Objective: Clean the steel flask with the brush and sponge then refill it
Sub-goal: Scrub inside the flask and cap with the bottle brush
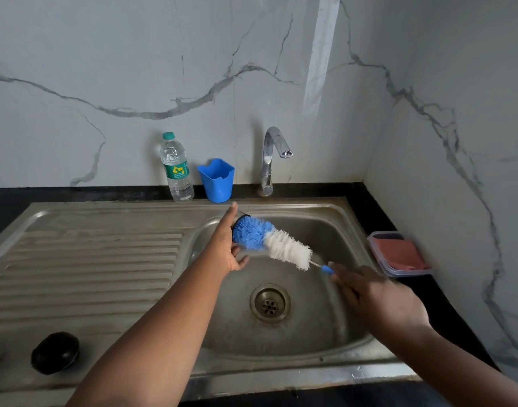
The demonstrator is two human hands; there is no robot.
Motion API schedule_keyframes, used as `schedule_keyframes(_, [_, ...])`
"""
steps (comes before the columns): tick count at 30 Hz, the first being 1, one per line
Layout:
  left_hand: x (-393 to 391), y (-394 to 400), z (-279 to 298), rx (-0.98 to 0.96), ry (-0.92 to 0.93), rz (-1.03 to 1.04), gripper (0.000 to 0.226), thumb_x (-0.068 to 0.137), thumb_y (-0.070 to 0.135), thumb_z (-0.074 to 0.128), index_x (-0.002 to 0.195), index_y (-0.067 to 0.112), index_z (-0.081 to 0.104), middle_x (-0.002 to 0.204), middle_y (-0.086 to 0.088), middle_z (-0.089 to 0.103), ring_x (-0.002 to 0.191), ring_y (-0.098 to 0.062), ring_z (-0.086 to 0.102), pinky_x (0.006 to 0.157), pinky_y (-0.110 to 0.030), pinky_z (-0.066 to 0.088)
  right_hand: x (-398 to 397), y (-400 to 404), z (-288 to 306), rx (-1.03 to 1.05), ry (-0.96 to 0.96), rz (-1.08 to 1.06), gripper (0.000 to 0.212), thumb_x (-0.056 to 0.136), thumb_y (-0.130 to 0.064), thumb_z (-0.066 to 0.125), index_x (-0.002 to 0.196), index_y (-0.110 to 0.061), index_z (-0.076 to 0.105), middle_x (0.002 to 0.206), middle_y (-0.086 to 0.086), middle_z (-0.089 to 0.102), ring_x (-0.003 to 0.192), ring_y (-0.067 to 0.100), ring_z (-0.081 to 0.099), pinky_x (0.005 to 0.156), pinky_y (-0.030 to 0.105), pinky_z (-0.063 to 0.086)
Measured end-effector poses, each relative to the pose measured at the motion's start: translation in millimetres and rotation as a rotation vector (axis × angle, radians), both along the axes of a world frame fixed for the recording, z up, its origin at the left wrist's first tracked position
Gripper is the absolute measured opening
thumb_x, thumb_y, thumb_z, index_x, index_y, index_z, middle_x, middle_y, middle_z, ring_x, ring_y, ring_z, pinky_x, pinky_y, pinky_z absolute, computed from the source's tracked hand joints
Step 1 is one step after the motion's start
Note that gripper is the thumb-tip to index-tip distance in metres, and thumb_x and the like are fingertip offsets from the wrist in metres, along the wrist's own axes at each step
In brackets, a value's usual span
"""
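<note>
The steel flask (pixel 239 216) is almost wholly hidden: only a dark rim shows over the sink basin (pixel 325 230), gripped in the left hand (pixel 226 245), whose fingers curl round it from the left. The bottle brush (pixel 273 240), blue bristles at the tip and white bristles behind, has its blue end at the flask's mouth and slants down to the right; its blue handle end (pixel 327 269) goes into the right hand (pixel 375 298), which is blurred but closed around it. Below the hands lies the round drain (pixel 270 303) in the dull, water-marked steel basin. To the left stretches the ribbed drainboard (pixel 84 268), with a black lid-like cap (pixel 55 352) lying near its front edge. Behind the sink, on the black desk (pixel 75 193), a clear plastic water bottle (pixel 176 167) with a green label and teal cap stands just beside a blue plastic holder (pixel 217 180), and a chrome tap (pixel 271 160) rises at the basin's back rim. On the right strip of desk sits a clear container (pixel 398 254) holding something reddish-pink. White marble-look wall panels (pixel 134 69) with grey veins meet in a corner at the right.
</note>
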State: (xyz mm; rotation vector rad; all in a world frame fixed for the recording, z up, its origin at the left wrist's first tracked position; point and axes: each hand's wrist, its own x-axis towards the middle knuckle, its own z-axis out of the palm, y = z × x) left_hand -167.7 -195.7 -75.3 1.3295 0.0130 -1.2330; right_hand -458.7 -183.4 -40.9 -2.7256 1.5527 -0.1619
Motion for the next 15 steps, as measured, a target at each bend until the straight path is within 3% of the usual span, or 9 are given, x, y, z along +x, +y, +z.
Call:
schedule_keyframes(1, [0,1,-2,0.001,0.02,0.019,0.067,0.07,0.061,0.078,0.113,0.014,0.059,0.114,-0.01,0.062,0.104,-0.024,0.057,0.086,-0.041,0.047,0,-3,-1,0.009,0.008,-0.007,0.039,0.097,-0.059,0.027,0.135,-0.06,0.036,0.111,-0.011,0.06,0.096,0.016,0.066,0.074,0.031,0.054])
schedule_keyframes(3, [0,2,-4,-0.041,0.044,0.041,0.051,0.075,0.047,0.08,0.105,0.011,0.06,0.112,-0.012,0.065,0.095,-0.022,0.06,0.074,-0.035,0.047,2,-8,-3,0.25,-0.218,-0.03,0.033,0.098,-0.052,0.039,0.128,-0.052,0.052,0.098,-0.01,0.067,0.083,0.009,0.066,0.07,0.027,0.052])
schedule_keyframes(5, [1,5,-5,-0.1,0.07,0.053,0.04,0.08,0.038,0.075,0.103,0.01,0.057,0.115,-0.014,0.065,0.096,-0.024,0.061,0.075,-0.035,0.047,4,-15,-8,0.579,-0.488,-0.112,0.024,0.096,-0.041,0.054,0.116,-0.042,0.066,0.07,-0.008,0.063,0.055,0.002,0.053,0.054,0.021,0.041])
schedule_keyframes(6, [2,4,-5,-0.123,0.089,0.049,0.04,0.081,0.037,0.072,0.106,0.011,0.056,0.119,-0.014,0.066,0.1,-0.025,0.061,0.078,-0.037,0.046,3,-18,-11,0.633,-0.531,-0.119,0.021,0.095,-0.038,0.057,0.113,-0.04,0.068,0.063,-0.005,0.06,0.048,0.001,0.046,0.051,0.02,0.036])
schedule_keyframes(8, [4,3,-6,-0.138,0.094,0.026,0.052,0.078,0.044,0.07,0.116,0.01,0.055,0.122,-0.013,0.066,0.109,-0.026,0.059,0.089,-0.044,0.044,0,-20,-12,0.526,-0.484,-0.047,0.022,0.095,-0.044,0.053,0.113,-0.049,0.064,0.073,-0.006,0.067,0.053,-0.002,0.052,0.055,0.021,0.042])
schedule_keyframes(10, [6,0,-6,-0.085,0.055,0.012,0.063,0.074,0.057,0.073,0.114,0.011,0.057,0.114,-0.011,0.065,0.108,-0.025,0.058,0.101,-0.05,0.04,-5,-23,-18,0.128,-0.288,0.053,0.028,0.095,-0.051,0.043,0.117,-0.055,0.06,0.088,-0.009,0.068,0.068,0.01,0.065,0.059,0.028,0.053])
schedule_keyframes(12, [4,1,-4,-0.034,0.023,0.007,0.057,0.074,0.058,0.075,0.105,0.013,0.059,0.106,-0.01,0.065,0.098,-0.024,0.059,0.1,-0.045,0.042,-11,-22,-24,-0.145,-0.153,0.13,0.033,0.094,-0.05,0.04,0.119,-0.05,0.062,0.082,-0.005,0.064,0.06,0.023,0.066,0.048,0.034,0.053])
schedule_keyframes(13, [3,2,-4,-0.041,0.017,0.015,0.05,0.076,0.054,0.076,0.101,0.013,0.06,0.104,-0.011,0.065,0.093,-0.023,0.06,0.096,-0.04,0.044,-9,-21,-23,-0.142,-0.123,0.123,0.032,0.095,-0.049,0.041,0.12,-0.051,0.06,0.083,-0.006,0.065,0.062,0.022,0.067,0.05,0.033,0.053])
schedule_keyframes(15, [3,5,-5,-0.101,0.038,0.039,0.04,0.079,0.043,0.077,0.098,0.013,0.06,0.103,-0.011,0.066,0.092,-0.023,0.063,0.085,-0.035,0.049,-4,-18,-16,0.257,-0.319,0.012,0.027,0.097,-0.045,0.047,0.12,-0.051,0.06,0.077,-0.015,0.067,0.062,0.003,0.063,0.054,0.024,0.049])
